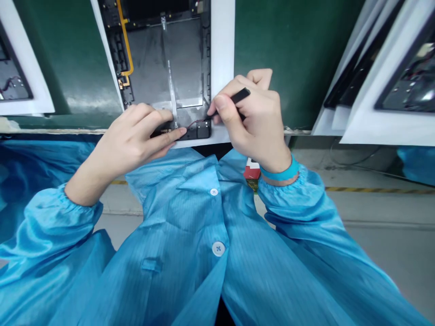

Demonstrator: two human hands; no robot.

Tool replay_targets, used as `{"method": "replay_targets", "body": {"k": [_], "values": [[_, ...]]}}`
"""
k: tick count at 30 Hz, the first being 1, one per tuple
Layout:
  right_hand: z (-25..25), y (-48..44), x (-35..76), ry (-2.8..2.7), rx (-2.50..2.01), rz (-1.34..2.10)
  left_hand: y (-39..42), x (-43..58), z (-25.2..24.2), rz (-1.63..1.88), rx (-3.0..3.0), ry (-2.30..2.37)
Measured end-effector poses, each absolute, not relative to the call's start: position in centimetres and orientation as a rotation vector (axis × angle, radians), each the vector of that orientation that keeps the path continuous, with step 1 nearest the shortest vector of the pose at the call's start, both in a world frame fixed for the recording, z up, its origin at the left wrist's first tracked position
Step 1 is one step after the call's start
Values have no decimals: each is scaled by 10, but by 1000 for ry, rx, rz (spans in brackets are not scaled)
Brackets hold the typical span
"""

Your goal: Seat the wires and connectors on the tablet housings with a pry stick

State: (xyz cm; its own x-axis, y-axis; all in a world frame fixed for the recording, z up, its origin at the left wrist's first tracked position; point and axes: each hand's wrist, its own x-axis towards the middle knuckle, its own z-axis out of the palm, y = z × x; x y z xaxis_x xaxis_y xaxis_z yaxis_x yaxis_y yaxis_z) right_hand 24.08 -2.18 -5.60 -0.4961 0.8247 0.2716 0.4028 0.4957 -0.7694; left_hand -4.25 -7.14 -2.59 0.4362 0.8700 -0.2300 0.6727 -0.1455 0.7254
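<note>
An opened tablet-like device (pixel 186 59) lies on a white sheet (pixel 222 50), its inside facing up. A clear strip (pixel 171 81) runs down its middle and an orange flex cable (pixel 125 40) along its left side. My left hand (pixel 132 136) rests over the device's near edge, fingers stretched out, one fingertip beside a thin dark red wire (pixel 194 122). In my right hand (pixel 253 113) a slim black stick-like tool (pixel 240 95) is pinched. Its tip reaches the device's near right corner, by the wire's end and a small black module (pixel 203 130). My fingers partly hide the tip.
The green work surface (pixel 288 45) ends at a worn near edge just in front of me. Another device (pixel 13 72) on a white sheet lies at left. On the right, several devices (pixel 408 81) with white sheets overlap. A red box (pixel 252 171) shows below the edge.
</note>
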Motion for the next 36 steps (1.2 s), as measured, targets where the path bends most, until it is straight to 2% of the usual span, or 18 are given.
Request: {"method": "replay_targets", "body": {"k": [5, 11, 16, 18, 20, 22, 28, 36], "values": [[-54, -24, 234, -2056, -997, 990, -74, -38, -24, 333, 1813, 1345], [-60, -21, 230, -2056, -989, 1036, -68, -31, -22, 554, 1436, 1440], [-59, -23, 235, -1944, -988, 1044, -84, -41, -31, 552, 1794, 1446], [-58, -25, 239, -1766, -1028, 1064, -103, -47, -37, 826, 1804, 1576], [-57, -26, 245, -1574, -1060, 1093, -126, -51, -46, 1222, 1530, 1733], [-57, -25, 249, -1451, -1078, 1123, -146, -50, -56, 1424, 1178, 1786], [-56, -17, 245, -1440, -1122, 1112, -159, -29, -71, 1163, 740, 1640], [-58, -15, 243, -1454, -1180, 1121, -107, -42, -32, 1217, 714, 1640]]}}
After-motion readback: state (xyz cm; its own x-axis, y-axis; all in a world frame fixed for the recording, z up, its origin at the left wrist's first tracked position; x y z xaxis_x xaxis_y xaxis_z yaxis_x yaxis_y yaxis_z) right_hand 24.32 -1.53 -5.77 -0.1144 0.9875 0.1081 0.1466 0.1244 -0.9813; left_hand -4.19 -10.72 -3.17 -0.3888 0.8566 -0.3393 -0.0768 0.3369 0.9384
